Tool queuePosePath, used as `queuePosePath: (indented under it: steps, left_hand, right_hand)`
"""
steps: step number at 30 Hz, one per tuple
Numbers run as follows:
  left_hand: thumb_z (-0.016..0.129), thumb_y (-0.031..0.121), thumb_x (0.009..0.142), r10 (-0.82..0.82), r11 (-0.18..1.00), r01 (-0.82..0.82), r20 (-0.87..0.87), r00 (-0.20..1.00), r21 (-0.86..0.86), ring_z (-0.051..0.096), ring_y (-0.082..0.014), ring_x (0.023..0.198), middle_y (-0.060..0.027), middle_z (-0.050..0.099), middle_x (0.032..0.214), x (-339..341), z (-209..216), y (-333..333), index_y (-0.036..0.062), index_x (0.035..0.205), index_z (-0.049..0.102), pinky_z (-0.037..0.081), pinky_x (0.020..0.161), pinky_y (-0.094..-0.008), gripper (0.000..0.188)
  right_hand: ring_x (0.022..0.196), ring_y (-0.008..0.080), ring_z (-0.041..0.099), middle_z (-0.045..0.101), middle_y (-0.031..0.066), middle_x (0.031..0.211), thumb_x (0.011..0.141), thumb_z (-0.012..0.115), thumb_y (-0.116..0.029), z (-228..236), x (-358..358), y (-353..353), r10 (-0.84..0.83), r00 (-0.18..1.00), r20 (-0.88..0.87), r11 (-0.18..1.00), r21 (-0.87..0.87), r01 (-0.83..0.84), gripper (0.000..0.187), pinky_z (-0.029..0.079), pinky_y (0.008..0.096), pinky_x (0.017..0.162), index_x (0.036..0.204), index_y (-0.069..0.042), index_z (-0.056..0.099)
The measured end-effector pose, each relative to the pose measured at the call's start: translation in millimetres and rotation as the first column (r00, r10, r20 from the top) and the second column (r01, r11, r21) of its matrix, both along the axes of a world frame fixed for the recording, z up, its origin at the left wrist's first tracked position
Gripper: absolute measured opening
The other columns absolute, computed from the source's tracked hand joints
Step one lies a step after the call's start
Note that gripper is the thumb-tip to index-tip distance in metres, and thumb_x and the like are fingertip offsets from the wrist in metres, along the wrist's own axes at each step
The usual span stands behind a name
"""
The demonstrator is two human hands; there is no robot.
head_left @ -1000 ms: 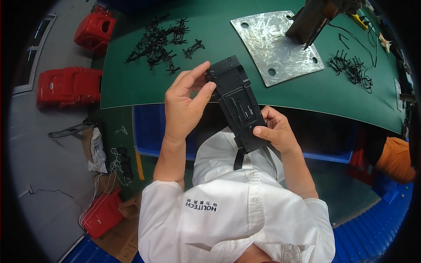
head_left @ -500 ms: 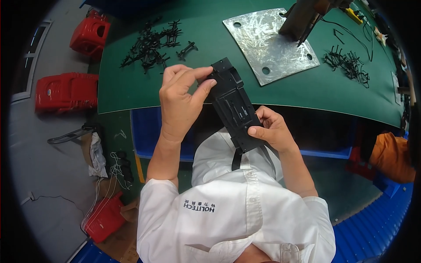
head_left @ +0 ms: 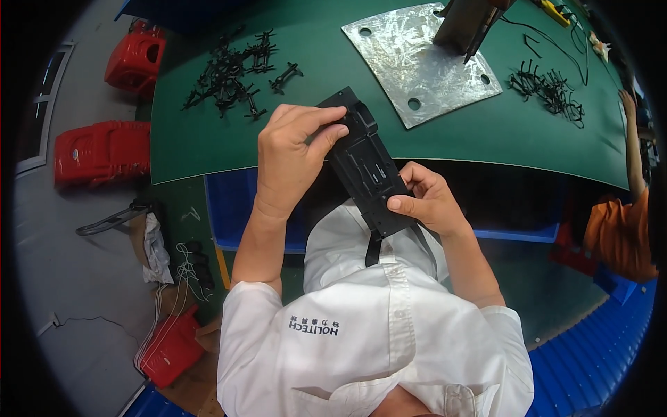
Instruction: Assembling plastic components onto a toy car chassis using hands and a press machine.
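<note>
A long black plastic housing (head_left: 368, 167) with raised ribs and small holes is held slanting in front of me, over the near edge of the table. My right hand (head_left: 427, 198) grips its lower end, thumb on the upper face and fingers at the side. Over the upper end, the thumb and index finger of my left hand (head_left: 295, 146) come together in a pinch. Whatever lies between those fingertips, if anything, is too small to make out. Beyond my left hand, a heap of black branched plastic pieces (head_left: 229, 73) lies on the table, with one piece (head_left: 285, 77) apart from it.
On the green table (head_left: 306, 42) lies a metal plate (head_left: 410, 62) with corner holes and a dark machine post (head_left: 469, 28). Right of it are thin bent black pieces (head_left: 549, 94). Red chairs (head_left: 101, 154) stand left; a person in orange (head_left: 618, 233) is at right.
My left fingertips have shifted slightly inward over the housing's upper end. The whole view has moved a little. At right, the other person's arm now reaches to the table edge.
</note>
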State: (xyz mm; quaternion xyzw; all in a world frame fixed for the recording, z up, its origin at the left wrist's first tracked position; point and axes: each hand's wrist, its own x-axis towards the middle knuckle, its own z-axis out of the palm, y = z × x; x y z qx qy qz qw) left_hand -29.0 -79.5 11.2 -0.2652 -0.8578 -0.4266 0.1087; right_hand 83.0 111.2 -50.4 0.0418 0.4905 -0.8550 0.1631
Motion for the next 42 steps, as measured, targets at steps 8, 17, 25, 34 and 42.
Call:
queuePosePath:
  steps: [8,17,25,34,42]
  left_hand:
    - [0.073,0.004,0.067,0.015,0.991,-0.045,0.231,0.973,0.126,0.058,-0.0128,0.061,-0.0081,0.063,0.075,-3.4,2.1,-1.7,0.002,0.087,0.068,0.045,0.055,-0.0223,0.021]
    - [0.072,0.003,0.069,-0.047,0.999,0.049,0.194,0.98,-0.008,0.053,-0.0076,0.065,-0.0042,0.062,0.078,-5.8,-0.5,-4.0,0.0017,0.09,0.068,0.043,0.058,-0.019,0.022]
    - [0.07,0.0,0.072,-0.076,0.907,-0.137,0.477,0.876,0.397,0.059,-0.0087,0.069,-0.0038,0.064,0.078,-6.6,3.3,-11.9,0.0,0.092,0.067,0.047,0.064,-0.0192,0.02]
    - [0.071,0.003,0.073,-0.013,0.759,-0.281,0.444,0.896,0.588,0.058,-0.0079,0.073,-0.0049,0.064,0.085,-2.6,10.4,-35.7,-0.0023,0.099,0.063,0.047,0.065,-0.0184,0.028]
    - [0.065,0.006,0.079,-0.037,0.685,-0.393,0.568,0.822,0.614,0.06,-0.0106,0.076,-0.0079,0.064,0.089,2.7,-7.7,-46.8,-0.0013,0.102,0.059,0.047,0.06,-0.0205,0.024]
  right_hand:
    - [0.069,0.0039,0.054,0.058,-0.0005,0.077,0.076,0.069,-0.004,-2.1,0.7,-0.1,0.002,1.0,-0.008,1.0,0.017,-0.001,0.019,0.045,0.0188,0.063,0.081,-0.005,0.052]
    - [0.069,0.0042,0.054,0.059,-0.0002,0.077,0.075,0.07,-0.004,-1.4,0.4,0.9,0.001,1.0,-0.004,1.0,0.006,-0.001,0.018,0.045,0.0192,0.064,0.082,-0.005,0.052]
    - [0.07,0.0047,0.055,0.059,0.0001,0.078,0.075,0.071,-0.006,-1.8,1.5,0.3,-0.017,1.0,-0.005,1.0,0.006,0.017,0.019,0.046,0.0197,0.066,0.083,-0.005,0.053]
    - [0.073,0.0057,0.056,0.06,0.0013,0.082,0.075,0.071,-0.007,-6.9,-0.4,1.0,-0.023,0.999,0.024,0.998,-0.05,0.024,0.02,0.047,0.0206,0.069,0.083,-0.005,0.053]
    - [0.076,0.0061,0.056,0.06,0.0019,0.084,0.076,0.069,-0.005,-7.0,0.1,-0.2,-0.016,0.999,0.037,0.995,-0.101,0.02,0.019,0.047,0.0214,0.071,0.082,-0.005,0.052]
